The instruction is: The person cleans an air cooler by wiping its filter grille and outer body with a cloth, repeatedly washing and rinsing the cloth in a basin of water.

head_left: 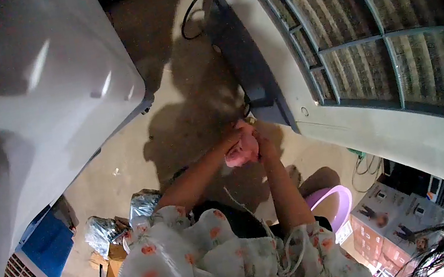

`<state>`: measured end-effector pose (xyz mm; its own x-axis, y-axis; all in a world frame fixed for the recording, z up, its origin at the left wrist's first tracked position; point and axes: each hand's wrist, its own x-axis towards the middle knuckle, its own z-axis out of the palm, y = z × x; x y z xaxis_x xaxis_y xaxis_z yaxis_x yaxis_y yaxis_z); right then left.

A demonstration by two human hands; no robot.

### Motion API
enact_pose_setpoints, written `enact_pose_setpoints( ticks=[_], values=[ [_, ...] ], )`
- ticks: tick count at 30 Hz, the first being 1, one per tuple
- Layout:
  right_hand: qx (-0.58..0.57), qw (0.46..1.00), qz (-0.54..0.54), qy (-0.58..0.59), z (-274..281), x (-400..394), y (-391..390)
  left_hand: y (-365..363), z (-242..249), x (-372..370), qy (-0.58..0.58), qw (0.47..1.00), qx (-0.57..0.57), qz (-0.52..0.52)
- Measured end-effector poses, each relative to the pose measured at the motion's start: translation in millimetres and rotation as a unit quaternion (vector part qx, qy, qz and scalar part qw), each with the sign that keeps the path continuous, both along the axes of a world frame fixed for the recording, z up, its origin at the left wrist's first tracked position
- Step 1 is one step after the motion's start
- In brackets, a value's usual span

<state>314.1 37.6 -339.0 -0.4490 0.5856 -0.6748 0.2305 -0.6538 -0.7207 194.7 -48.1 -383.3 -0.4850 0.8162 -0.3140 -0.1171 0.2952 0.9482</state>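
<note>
Both of my hands meet low down near the floor, beside the bottom corner of a large white air cooler (347,112). My left hand (237,139) and my right hand (262,142) are closed together around a small pink object (239,153). What that object is cannot be made out. My arms stretch forward out of floral-print sleeves (207,258). The cooler's grille with honeycomb pads (383,12) fills the upper right.
A second white cooler body (34,105) leans at the left. A black cable (200,7) loops on the floor at the top. A purple stool (333,205) and printed boxes (394,221) sit at the lower right. Wrapped parts (102,232) lie at the lower left.
</note>
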Motion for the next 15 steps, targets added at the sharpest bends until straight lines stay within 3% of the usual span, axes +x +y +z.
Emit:
enact_pose_setpoints(
  ticks=[4,7,9,11,12,14,15],
  values=[
    [-0.031,0.998,0.044,-0.029,-2,-10,10,-8,-14,2,0.120,0.992,-0.037,-0.018],
    [-0.033,0.999,0.013,-0.005,8,-14,2,10,-31,-8,0.311,0.947,-0.058,-0.063],
    [-0.042,0.999,0.009,0.010,14,-19,-8,22,-44,-16,0.302,0.942,-0.056,-0.132],
    [-0.056,0.998,0.025,0.017,13,-29,-19,27,-54,-19,0.191,0.958,-0.038,-0.211],
    [-0.062,0.997,0.036,0.017,6,-33,-25,28,-34,-25,0.041,0.982,-0.041,-0.178],
    [-0.074,0.995,0.055,0.023,-3,-39,-28,31,-29,-25,0.100,0.986,-0.028,-0.132],
    [-0.077,0.995,0.061,0.025,-5,-41,-29,33,-34,-20,0.305,0.945,-0.011,-0.118]
  ],
)
